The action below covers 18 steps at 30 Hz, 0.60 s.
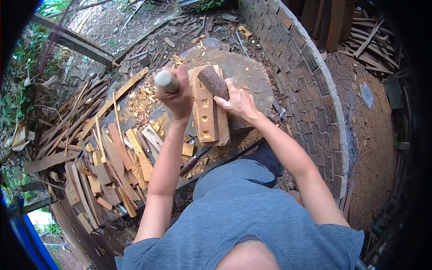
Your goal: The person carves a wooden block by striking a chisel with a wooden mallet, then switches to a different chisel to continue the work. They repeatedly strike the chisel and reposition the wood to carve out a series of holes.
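My left hand is closed around a thick handle with a round, pale end pointing up at me; whatever is at its other end is hidden. My right hand grips the lower end of a rough dark brown wood piece, tilted over the work. Beneath lies a light wooden block with several squarish holes cut in a row, flanked by a darker strip. It rests on a broad tree stump. Close to my body, a tool with a dark handle lies by the stump.
Wood chips are scattered left of the stump. Offcuts and long strips pile up at the left. A low curved brick wall runs along the right, with stacked boards beyond it. A wooden rail crosses the upper left.
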### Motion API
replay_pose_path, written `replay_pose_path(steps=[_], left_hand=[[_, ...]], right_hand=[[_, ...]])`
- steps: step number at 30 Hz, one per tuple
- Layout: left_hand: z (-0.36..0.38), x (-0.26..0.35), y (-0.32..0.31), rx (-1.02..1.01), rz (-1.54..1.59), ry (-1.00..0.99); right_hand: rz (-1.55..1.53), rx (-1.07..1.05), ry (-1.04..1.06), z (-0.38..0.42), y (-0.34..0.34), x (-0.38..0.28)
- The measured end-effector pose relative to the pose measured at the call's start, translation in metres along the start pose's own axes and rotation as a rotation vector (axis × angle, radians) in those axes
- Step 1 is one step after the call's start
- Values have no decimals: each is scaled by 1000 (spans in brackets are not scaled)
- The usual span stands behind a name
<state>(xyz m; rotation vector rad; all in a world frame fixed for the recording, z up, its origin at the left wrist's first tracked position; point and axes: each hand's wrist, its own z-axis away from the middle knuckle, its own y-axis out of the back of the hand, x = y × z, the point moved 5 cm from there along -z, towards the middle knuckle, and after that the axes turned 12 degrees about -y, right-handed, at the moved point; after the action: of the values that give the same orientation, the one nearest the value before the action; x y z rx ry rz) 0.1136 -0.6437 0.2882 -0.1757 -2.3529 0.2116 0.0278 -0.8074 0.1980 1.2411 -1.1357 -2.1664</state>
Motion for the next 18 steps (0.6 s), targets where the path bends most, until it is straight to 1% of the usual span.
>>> replay_pose_path(steps=[2, 3, 4, 6, 8, 10, 12, 14, 18], left_hand=[[2, -13, 3, 8, -66, 74], [4, -9, 5, 24, 24, 77], [2, -8, 8, 24, 27, 74], [-6, 8, 15, 127, 156, 138], [-15, 17, 16, 119, 169, 152], [-21, 14, 12, 113, 297, 137], [-15, 10, 7, 106, 258, 143], [-10, 6, 3, 122, 275, 195], [-6, 5, 0, 87, 213, 183]], right_hand=[[-8, 15, 20, 2, -3, 0], [-20, 41, 29, 0, -1, -1], [-20, 46, 30, -4, 0, -1], [-1, 16, -3, 0, -1, 0], [5, -7, -12, 0, -1, 1], [8, -26, -2, -1, -2, -1], [3, 15, 2, 0, 0, -1], [7, 25, 15, -2, -2, -1], [26, 14, -10, 0, 2, -2]])
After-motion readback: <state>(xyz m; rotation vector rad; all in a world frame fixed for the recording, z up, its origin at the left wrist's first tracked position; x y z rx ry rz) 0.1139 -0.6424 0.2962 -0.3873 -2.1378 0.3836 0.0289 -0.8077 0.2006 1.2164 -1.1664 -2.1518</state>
